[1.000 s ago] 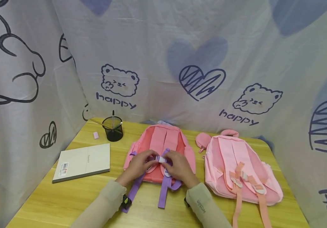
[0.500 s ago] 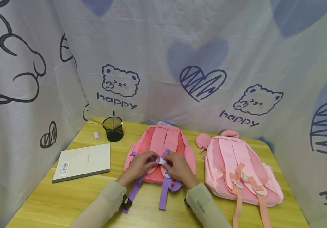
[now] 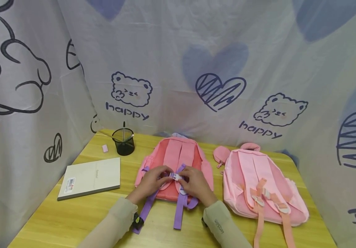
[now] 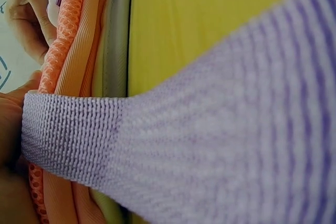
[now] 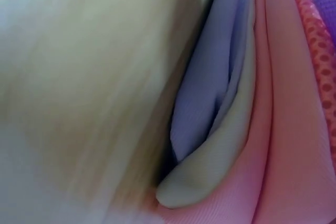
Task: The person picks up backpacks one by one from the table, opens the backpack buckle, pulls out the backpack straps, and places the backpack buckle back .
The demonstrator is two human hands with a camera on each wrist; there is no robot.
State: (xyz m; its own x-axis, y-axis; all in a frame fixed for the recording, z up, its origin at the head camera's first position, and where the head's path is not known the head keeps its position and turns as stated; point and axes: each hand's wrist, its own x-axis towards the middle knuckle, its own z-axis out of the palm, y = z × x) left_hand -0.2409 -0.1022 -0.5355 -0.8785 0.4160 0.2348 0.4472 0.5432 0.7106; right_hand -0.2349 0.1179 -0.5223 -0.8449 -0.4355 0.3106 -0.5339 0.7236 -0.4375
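Clamps left grip (image 3: pixel 151 179) and right grip (image 3: pixel 196 181) on opposite ends of 1 buckle (image 3: pixel 176 176); lies midway between the 2, long axis roughly left-right, over pink backpack (image 3: pixel 171 155).

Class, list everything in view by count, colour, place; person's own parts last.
table: one, yellow, across bottom
backdrop: count unclear, whitish, printed, behind and beside table
purple-strapped backpack: one, pink, centre
buckle: one held, white, over that backpack
orange-strapped backpack: one, paler pink, right
round pouch: one, pink, between backpacks
notebook: one, off-white, left
mesh cup: one, black, rear left
pens: unclear, one dark, in cup
small block: one, pale pink, beside cup
wrist devices: two, black, at cuffs
sleeves: two, beige, lower centre
left hand, right hand: one each, bare, pinching buckle
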